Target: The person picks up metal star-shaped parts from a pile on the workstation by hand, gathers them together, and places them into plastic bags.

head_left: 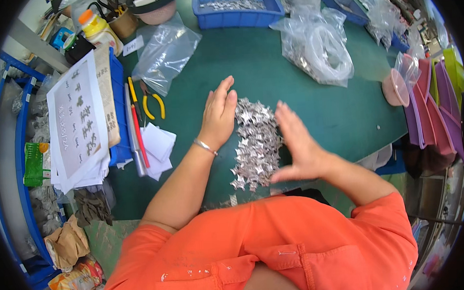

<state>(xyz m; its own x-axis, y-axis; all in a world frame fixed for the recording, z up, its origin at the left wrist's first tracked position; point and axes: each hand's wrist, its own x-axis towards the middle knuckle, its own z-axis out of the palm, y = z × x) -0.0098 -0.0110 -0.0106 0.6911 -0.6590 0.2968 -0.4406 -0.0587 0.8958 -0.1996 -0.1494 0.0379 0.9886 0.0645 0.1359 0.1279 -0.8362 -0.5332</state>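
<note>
A long heap of small silver star-shaped metal pieces [255,144] lies on the green table in front of me. My left hand [219,114] stands on edge along the heap's upper left side, fingers stretched out and pointing away from me. On the other side, my right hand [300,146] is spread, its thumb near the heap's lower right end and its fingers along the right edge. It is slightly blurred. Neither hand grips anything. Between the two palms the pieces form a rough rectangular strip.
Yellow-handled pliers [153,103], a red pen [138,137] and white paper slips [157,149] lie to the left. A blue tray [238,19] of small metal parts stands at the back, near clear plastic bags [316,46]. A pink cup [395,87] sits at the right edge.
</note>
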